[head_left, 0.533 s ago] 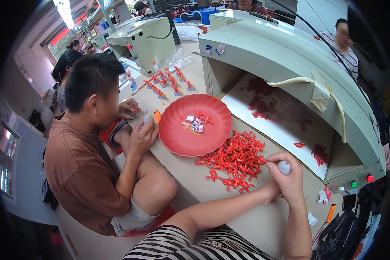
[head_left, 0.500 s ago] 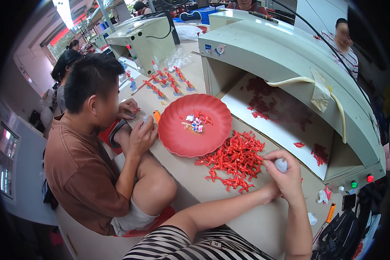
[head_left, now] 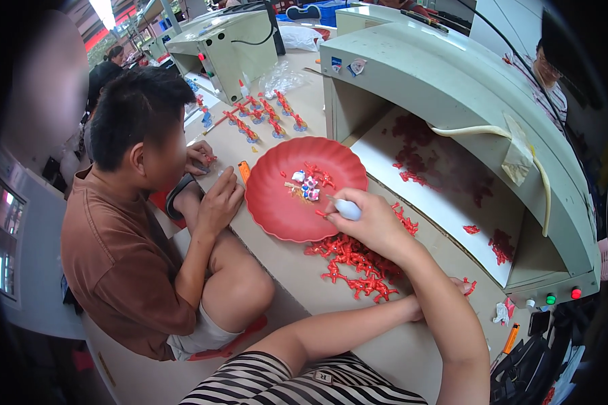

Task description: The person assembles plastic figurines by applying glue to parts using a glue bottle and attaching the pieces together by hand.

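Observation:
My right hand [head_left: 371, 219] is closed round a small white squeeze bottle [head_left: 348, 209] with a thin tip. It is over the near right part of a scalloped red dish [head_left: 270, 216]. A small red piece [head_left: 321, 213] shows at its fingertips. White, pink and blue bits [head_left: 309, 189] and some red pieces lie in the dish. My left hand [head_left: 446, 297], partly hidden behind my right forearm, holds a red figure [head_left: 470, 287] that sticks out past its fingertips. Between my arms and the dish is a heap of red figures [head_left: 361, 266], partly covered by my right hand.
A co-worker [head_left: 128, 236] sits at my left, hands at the table. Beyond the dish stand several red figures on bluish bases [head_left: 273, 125]. A grey-green hooded machine [head_left: 419, 67] fills the right side, red pieces inside. An orange cutter [head_left: 512, 337] lies at the right.
My right hand has swung left from beside my left hand to the dish, carrying the squeeze bottle. My left hand stays roughly in place; its red figure now shows.

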### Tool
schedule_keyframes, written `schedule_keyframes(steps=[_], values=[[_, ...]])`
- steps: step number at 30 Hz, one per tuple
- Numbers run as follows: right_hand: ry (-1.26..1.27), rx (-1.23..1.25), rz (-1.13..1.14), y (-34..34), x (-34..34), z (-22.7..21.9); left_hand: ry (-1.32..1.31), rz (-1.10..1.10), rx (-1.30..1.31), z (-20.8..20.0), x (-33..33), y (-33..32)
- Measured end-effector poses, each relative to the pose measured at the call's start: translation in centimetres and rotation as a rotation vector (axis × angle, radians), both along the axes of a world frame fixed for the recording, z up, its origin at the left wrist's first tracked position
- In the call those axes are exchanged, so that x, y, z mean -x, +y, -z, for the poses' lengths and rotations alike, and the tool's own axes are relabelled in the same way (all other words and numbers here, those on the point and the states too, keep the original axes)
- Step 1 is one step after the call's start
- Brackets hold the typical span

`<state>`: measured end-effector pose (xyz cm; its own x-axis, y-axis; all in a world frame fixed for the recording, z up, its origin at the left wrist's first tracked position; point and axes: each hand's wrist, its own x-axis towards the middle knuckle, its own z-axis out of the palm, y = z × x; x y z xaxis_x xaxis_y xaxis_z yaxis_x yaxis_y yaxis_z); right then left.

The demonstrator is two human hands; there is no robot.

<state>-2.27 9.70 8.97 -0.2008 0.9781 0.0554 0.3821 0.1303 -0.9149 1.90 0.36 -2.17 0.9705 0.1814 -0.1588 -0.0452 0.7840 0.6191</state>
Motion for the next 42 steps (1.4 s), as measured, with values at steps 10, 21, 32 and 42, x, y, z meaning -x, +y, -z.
schedule_keyframes(steps=[10,21,32,42], values=[[-0.282,-0.056,-0.187,5.5,3.8,3.6,0.028,-0.081,-0.067,-1.3,0.4,0.1],[-0.409,0.018,-0.187,6.5,5.1,4.6,0.03,-0.079,-0.05,-2.7,2.0,0.3],[-0.124,-0.381,-0.017,0.2,-1.5,1.6,0.258,-0.01,-0.144,-1.3,1.1,1.2],[-0.19,-0.121,0.778,-13.2,-16.3,1.3,0.151,-0.072,0.06,-0.9,1.1,1.1]])
